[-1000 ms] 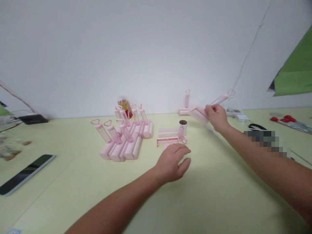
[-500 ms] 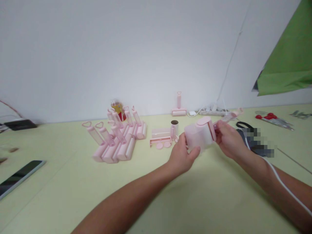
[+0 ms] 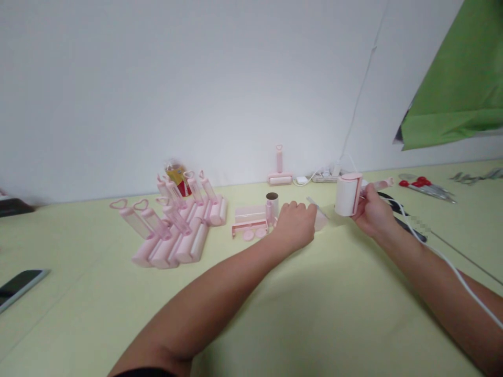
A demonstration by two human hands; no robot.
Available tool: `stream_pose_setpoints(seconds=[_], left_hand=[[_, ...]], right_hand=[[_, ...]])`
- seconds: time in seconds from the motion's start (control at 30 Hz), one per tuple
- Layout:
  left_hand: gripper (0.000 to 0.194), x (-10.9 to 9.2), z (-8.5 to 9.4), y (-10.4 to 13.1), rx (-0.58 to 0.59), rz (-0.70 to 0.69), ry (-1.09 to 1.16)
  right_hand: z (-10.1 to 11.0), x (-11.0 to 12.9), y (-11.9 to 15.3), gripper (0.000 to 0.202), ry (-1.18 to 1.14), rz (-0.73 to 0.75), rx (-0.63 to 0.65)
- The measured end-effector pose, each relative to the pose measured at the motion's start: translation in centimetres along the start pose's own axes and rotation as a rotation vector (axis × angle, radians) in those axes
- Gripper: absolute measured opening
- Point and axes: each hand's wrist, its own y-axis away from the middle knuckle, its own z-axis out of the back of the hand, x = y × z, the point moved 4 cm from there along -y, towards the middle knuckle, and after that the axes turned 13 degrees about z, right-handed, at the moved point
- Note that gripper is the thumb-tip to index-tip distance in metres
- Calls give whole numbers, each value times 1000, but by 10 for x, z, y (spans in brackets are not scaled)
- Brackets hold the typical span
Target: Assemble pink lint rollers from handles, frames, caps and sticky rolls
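Note:
My right hand [image 3: 371, 213] is closed round the pink handle of a lint roller [image 3: 346, 198]. Its white roll stands uncovered, with pink end parts at the top and side. To its left, my left hand [image 3: 296, 225] grips a translucent cover [image 3: 321, 220], mostly hidden behind the fingers and apart from the roll. Just beyond that hand lie loose parts: a pink frame [image 3: 249, 228], round pink caps [image 3: 248, 235], a clear cover [image 3: 250, 213] and a white roll with a brown core [image 3: 272, 197].
Several pink lint rollers [image 3: 168, 251] with heart-shaped loops stand at the left. Another lint roller [image 3: 280, 178] leans at the wall, near a power strip [image 3: 327, 177]. Red-handled scissors [image 3: 422, 182] lie at right, a phone [image 3: 23, 285] at left. A white cable [image 3: 440, 259] crosses my right arm.
The translucent cover has come off the roll, and my left hand has turned over with it. My right hand has tilted the lint roller so the roll stands more upright. The view has shifted slightly.

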Motion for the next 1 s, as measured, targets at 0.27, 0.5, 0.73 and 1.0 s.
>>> stream_pose_setpoints(seconds=[0.27,0.5,0.73,1.0], left_hand=[[33,5,-33,-60,80,94,-34],[35,-5,-51,-99,124,128,-18],[39,12,-51,-106,143,165,-11],[53,18,-14,-60,41,87,143]], right_hand=[[4,3,-1,20,28,44,25],[1,6,4,26,77,94,24],[0,2,14,32,182,94,68],[-17,-7,42,34,222,45,127]])
